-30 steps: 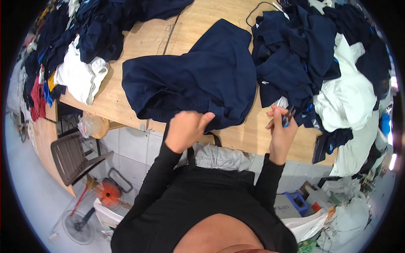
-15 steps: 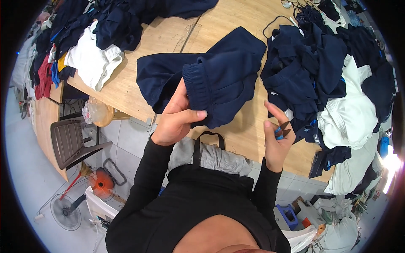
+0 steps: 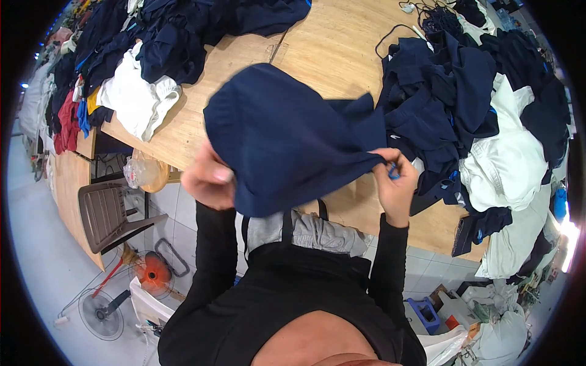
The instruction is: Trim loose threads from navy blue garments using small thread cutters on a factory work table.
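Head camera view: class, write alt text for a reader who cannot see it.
A person lifts a navy garment above a wooden table, left hand under it, right hand pinching its edge beside a small blue tool. Piles of navy and white clothes flank it.

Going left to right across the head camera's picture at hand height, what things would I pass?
Brown plastic chair → left hand → navy garment held up → right hand → white garment in the pile.

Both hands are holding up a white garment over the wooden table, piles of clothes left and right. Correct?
Not quite: the garment is navy blue, not white, as the head view shows. The left hand and right hand hold it up over the wooden table, with clothes piles left and right.
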Demonstrator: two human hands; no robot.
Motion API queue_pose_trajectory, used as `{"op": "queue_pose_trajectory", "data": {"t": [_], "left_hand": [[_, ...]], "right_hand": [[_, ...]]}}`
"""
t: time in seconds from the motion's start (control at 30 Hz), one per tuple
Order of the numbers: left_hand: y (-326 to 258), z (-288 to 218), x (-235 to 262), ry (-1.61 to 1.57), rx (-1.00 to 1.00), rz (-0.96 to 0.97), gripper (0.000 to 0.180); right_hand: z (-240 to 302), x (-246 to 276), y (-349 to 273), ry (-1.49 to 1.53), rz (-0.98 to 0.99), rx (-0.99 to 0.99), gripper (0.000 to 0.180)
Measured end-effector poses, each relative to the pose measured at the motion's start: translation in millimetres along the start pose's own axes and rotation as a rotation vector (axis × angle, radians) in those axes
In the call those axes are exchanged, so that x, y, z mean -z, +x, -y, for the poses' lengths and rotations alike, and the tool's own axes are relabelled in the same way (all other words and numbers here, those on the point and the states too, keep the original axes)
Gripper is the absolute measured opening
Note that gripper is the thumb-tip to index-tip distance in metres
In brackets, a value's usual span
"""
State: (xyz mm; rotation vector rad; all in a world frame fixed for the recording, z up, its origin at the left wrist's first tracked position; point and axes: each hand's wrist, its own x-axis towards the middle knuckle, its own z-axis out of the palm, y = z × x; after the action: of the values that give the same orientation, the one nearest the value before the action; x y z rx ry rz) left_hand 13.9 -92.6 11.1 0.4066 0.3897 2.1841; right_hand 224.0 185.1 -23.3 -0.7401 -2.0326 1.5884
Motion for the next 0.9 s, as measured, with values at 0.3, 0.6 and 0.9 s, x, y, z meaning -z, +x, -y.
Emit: {"op": "queue_pose_trajectory", "data": {"t": [0.3,0.6,0.9], "left_hand": [[21.9,-13.0,22.5,0.09,-0.118,0.029,0.091],[157.0,-42.9,36.0,2.248,-1.065,-0.348,0.04],[31.1,116.6,46.9,2.067,-0.109,-0.089,0.058]], "right_hand": [[45.5,33.9,-29.9,-0.001,-0.176,0.123,0.015],[41.6,22.9,-19.9,0.116,-0.321,-0.098,0.017],[-41.9,59.9,-66.3,-0.051,-0.309,-0.365,0.02]]}}
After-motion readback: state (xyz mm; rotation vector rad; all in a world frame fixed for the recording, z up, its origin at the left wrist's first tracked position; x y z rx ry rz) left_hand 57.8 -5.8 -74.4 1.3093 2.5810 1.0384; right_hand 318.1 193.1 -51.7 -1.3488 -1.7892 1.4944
